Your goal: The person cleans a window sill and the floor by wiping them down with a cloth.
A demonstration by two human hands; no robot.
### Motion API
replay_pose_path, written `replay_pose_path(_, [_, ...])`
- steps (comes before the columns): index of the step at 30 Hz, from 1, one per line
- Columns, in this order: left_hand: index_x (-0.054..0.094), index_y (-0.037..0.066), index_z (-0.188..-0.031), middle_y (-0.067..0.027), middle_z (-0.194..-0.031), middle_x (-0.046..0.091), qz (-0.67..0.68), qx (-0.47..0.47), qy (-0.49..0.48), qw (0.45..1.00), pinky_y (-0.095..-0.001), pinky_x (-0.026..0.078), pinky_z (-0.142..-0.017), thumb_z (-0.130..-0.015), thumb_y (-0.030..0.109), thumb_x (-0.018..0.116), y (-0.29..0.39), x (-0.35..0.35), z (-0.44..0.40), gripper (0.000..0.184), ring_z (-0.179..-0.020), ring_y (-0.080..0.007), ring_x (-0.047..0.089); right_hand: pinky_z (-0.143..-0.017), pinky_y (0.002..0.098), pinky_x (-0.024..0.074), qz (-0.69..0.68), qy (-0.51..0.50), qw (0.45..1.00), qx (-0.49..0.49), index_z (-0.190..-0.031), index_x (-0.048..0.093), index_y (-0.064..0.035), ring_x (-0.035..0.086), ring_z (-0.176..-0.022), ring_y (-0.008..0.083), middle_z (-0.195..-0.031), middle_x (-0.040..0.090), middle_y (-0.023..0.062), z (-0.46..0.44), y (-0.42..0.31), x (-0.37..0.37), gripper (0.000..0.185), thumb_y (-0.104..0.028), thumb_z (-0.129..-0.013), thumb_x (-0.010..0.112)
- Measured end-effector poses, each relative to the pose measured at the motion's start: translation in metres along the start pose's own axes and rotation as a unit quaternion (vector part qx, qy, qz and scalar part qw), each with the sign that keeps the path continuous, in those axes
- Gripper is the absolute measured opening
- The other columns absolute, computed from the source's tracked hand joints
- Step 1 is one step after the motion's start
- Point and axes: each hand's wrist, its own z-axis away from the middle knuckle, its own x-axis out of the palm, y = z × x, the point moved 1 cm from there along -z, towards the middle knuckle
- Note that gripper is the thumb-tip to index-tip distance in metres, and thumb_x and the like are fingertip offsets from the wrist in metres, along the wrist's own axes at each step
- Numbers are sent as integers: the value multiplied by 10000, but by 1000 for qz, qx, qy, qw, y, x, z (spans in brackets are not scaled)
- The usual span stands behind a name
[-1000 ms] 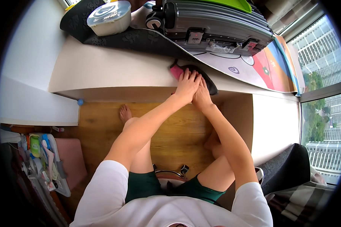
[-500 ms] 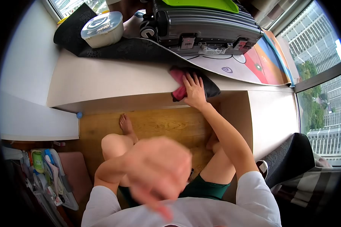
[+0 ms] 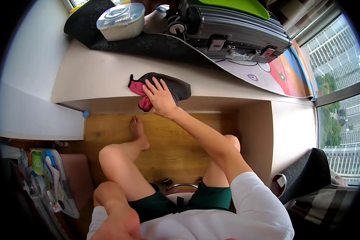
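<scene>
My right hand (image 3: 161, 98) lies flat with spread fingers on a dark grey and pink cloth (image 3: 178, 89) with black edging. The crumpled cloth rests on the pale ledge (image 3: 96, 76), and its pink part hangs over the front edge. At the bottom left, my left arm is bent back towards my body. Only a part of my left hand (image 3: 126, 224) shows near the frame's lower border, and its fingers are hidden.
Behind the cloth lie a curled dark mat (image 3: 160, 50), a lidded white container (image 3: 122, 26) and a grey suitcase (image 3: 240, 36) with a green tray (image 3: 240, 7). A side cabinet (image 3: 294, 136) stands right. Household items (image 3: 52, 176) crowd the lower left.
My right hand and the cloth have slid left along the ledge. My left hand, blurred before my chest earlier, has moved down to the lower left. The view has shifted slightly.
</scene>
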Motion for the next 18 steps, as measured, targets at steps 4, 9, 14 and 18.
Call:
replay_pose_path(4, [486,158,-823,46,-844,485,-176,44,22,983,-252,282,-429,-845,-35,506,-7,7,0,196,-580,-85,466,-1154,506,220,35,5,999,-39,-1421,398,-53,294,-1402,369,-1487,367,159,5,12,6,857,-236,-679,785])
replay_pose_path(9, [434,122,-787,44,-821,447,-293,99,63,949,-243,317,-382,-819,-84,525,-22,19,-6,227,-526,-85,446,-1155,505,226,8,-2,1000,20,-1437,376,-58,285,-1405,369,-1508,337,158,33,34,-13,850,-98,-664,726])
replay_pose_path(14, [429,101,-793,26,-740,473,-259,151,48,953,-234,381,-376,-821,-58,558,-35,19,-14,207,-505,-76,468,-1141,519,250,22,10,996,81,-1434,380,-62,297,-1398,378,-1499,351,157,76,74,-38,833,-57,-663,698])
replay_pose_path(18, [423,96,-764,9,-646,486,-279,88,67,954,-223,384,-374,-777,-76,599,-26,29,-18,247,-475,-76,475,-1133,536,251,50,15,988,143,-1428,398,-85,302,-1396,373,-1492,364,145,115,116,-52,869,-89,-631,743])
